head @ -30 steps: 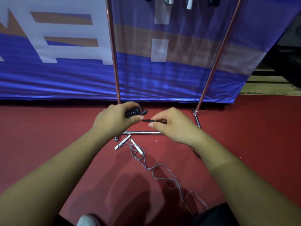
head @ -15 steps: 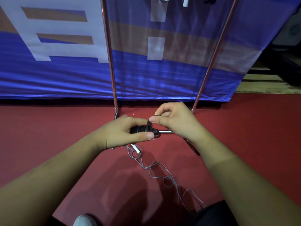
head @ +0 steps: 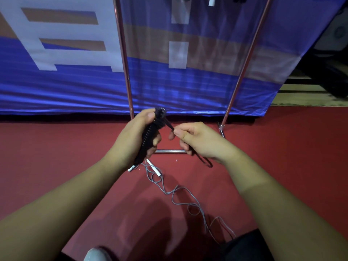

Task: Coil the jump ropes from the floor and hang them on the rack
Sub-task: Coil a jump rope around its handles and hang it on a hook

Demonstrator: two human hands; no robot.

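**Black rope wound in the left hand, tail pinched in the right**

A blue banner point(head: 56, 87) fills the upper half. It carries large white block shapes and tan bars. The frame cuts the shapes off and no writing can be read.

Below it lies a red floor point(head: 56, 157). The rack point(head: 124, 59) stands in front of the banner on two slim metal poles, with a short base bar on the floor between them. At the top edge small white ends point(head: 211, 0) hang between the poles, too cropped to tell what they are.

Both forearms reach forward from the lower corners and the hands meet above the base bar.
- **Left hand** point(head: 130, 140): its grip is clamped round the black rope point(head: 150, 132), which is wound into a tight bundle. The bundle stands nearly upright, its top tilted to the right. The thumb presses near the upper end and the fingertips wrap round the far side.
- **Right hand** point(head: 203, 142): it sits just beside the left, its grip closed. Thumb and forefinger pinch a strand that runs from the top of the bundle, and the other fingers are curled. A dark loop hangs out under the heel of this hand.

The grey rope point(head: 177, 193) lies loose on the floor in tangled bends, trailing from below the left hand toward the lower right. Its two white handles point(head: 155, 168) rest side by side near the base bar.

The tip of a white shoe point(head: 94, 255) shows at the bottom edge.
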